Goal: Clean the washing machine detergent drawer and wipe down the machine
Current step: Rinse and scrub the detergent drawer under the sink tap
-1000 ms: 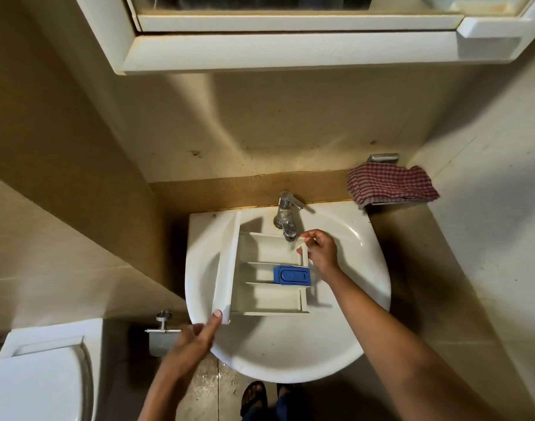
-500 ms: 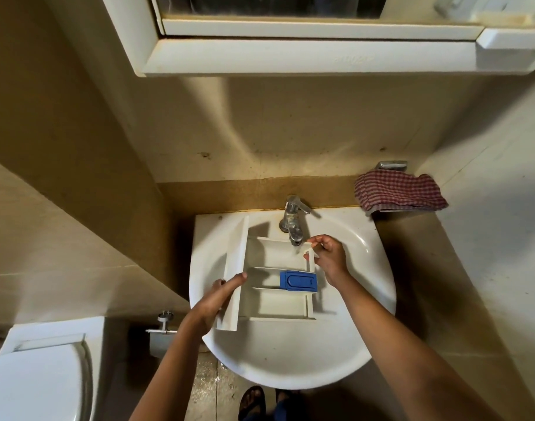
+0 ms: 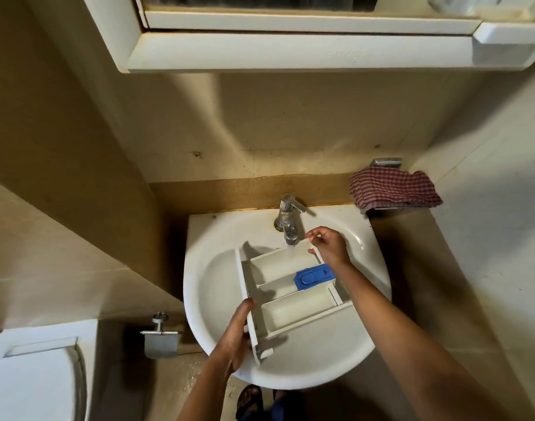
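A white detergent drawer with three compartments lies tilted in the white sink, under the chrome tap. Water runs from the tap into its far compartment. A blue insert sits in the middle compartment. My left hand grips the drawer's front panel at its near end. My right hand holds the drawer's far right corner, fingers curled over the edge.
A red checked cloth lies on the ledge at the sink's back right. A white cabinet hangs above. A toilet and a metal paper holder stand to the left. Walls close in on both sides.
The drawer has turned clockwise and tilted, its front end swinging toward me. My left hand slid down to the panel's near end. Water now falls into the far compartment.
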Demonstrator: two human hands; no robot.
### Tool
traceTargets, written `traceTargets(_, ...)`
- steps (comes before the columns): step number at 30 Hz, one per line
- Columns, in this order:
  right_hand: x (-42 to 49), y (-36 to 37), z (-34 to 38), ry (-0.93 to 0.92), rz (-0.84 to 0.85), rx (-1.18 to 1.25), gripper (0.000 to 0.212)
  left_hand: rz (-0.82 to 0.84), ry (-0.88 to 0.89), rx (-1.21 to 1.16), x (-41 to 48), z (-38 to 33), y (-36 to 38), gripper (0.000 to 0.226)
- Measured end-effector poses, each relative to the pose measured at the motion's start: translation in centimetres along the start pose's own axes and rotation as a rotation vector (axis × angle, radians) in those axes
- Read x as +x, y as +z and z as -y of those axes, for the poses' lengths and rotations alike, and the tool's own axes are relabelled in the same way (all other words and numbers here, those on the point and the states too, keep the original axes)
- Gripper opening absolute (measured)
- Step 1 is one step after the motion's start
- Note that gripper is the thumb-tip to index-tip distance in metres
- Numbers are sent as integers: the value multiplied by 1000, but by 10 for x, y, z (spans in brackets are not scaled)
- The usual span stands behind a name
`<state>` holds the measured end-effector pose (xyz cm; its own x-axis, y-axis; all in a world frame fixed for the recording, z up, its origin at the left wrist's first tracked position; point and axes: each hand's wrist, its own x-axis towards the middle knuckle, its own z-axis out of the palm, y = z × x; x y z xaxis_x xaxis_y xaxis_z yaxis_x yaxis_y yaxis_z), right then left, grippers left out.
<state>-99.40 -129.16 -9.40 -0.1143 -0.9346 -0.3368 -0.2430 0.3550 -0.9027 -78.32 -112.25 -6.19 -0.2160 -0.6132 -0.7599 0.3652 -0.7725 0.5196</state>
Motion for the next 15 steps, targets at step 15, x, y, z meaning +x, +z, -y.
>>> traceTargets(15, -44, 44, 10, -240, 99, -1135, 26, -139, 119, 22, 7, 10, 20, 67)
